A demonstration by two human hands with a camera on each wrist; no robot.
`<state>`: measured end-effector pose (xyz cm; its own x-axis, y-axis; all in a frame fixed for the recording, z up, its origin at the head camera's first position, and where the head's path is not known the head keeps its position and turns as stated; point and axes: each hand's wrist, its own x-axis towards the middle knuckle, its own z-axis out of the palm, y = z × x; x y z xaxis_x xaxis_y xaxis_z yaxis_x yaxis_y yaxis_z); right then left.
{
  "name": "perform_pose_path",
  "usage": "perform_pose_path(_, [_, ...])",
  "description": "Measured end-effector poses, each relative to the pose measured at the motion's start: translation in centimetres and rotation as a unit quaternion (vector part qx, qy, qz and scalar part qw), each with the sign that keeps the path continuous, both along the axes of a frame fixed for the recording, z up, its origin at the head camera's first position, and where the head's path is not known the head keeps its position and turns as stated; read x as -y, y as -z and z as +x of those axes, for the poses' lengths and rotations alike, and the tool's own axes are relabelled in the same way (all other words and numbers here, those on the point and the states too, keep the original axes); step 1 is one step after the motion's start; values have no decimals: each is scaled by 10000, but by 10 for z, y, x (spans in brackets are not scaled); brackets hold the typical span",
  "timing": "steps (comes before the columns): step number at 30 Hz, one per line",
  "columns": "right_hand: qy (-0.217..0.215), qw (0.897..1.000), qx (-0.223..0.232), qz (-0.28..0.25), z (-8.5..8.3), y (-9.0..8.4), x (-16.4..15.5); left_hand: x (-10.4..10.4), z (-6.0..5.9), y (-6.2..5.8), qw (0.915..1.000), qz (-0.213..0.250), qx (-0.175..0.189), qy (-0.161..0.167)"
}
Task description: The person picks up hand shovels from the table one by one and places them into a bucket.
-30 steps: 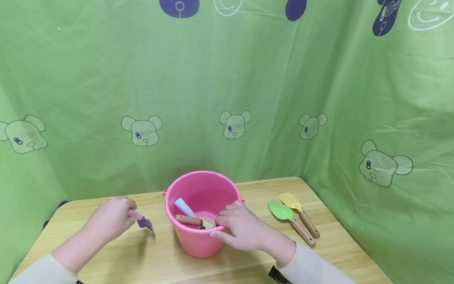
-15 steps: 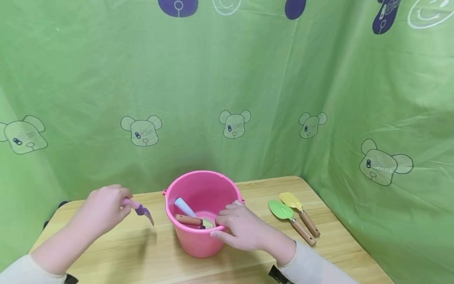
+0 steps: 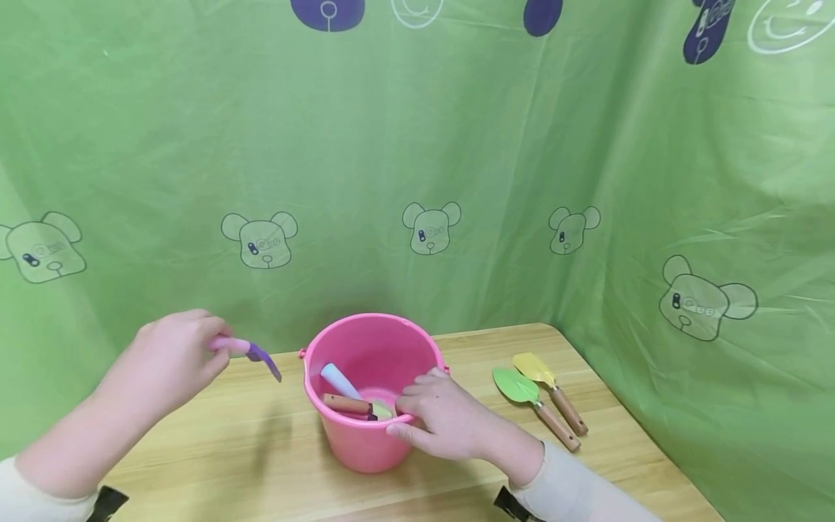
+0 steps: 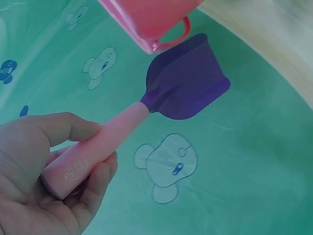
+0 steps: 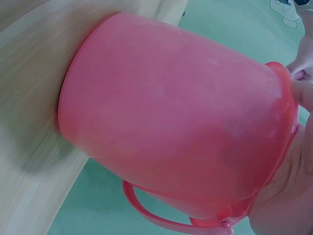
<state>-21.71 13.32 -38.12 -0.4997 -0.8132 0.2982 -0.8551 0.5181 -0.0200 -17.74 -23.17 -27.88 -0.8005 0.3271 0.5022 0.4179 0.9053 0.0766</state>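
A pink bucket (image 3: 365,442) stands on the wooden table (image 3: 215,449). Inside it lie a wooden-handled tool (image 3: 349,404) and a white-handled tool (image 3: 339,379). My right hand (image 3: 440,420) grips the bucket's near rim, fingers over the edge, as the right wrist view of the bucket (image 5: 166,117) confirms. My left hand (image 3: 171,359) holds a toy shovel by its pink handle (image 4: 95,149), raised above the table left of the bucket. The shovel's purple blade (image 4: 188,81) points toward the bucket (image 4: 146,19).
A green-bladed shovel (image 3: 531,402) and a yellow-bladed shovel (image 3: 551,388), both with wooden handles, lie on the table to the right of the bucket. A green curtain with bear prints (image 3: 430,228) closes in the back and right sides.
My left hand has lifted the purple shovel up and slightly left, off the table. The right hand and the bucket have stayed put.
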Motion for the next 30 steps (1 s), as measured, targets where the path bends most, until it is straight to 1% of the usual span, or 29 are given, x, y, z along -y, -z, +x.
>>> perform_pose_path(4, [15, 10000, 32, 4, 0, 0, 0, -1, 3, -8, 9993, 59, -345, 107])
perform_pose_path(6, [22, 10000, 36, 12, 0, 0, 0, -3, 4, -11, 9989, 91, -437, 126])
perform_pose_path(13, [69, 9999, 115, 70, 1, -2, -1, -11, 6, -20, 9987, 238, -438, 78])
perform_pose_path(24, [64, 9998, 151, 86, 2, -2, 0, -18, 13, -31, 9963, 484, -705, 39])
perform_pose_path(27, [76, 9998, 146, 91, 1, -2, 0, -21, 14, -33, 9956, 557, -748, 77])
perform_pose_path(30, [66, 9998, 129, 96, 1, -2, 1, -25, 14, -32, 9947, 646, -793, 138])
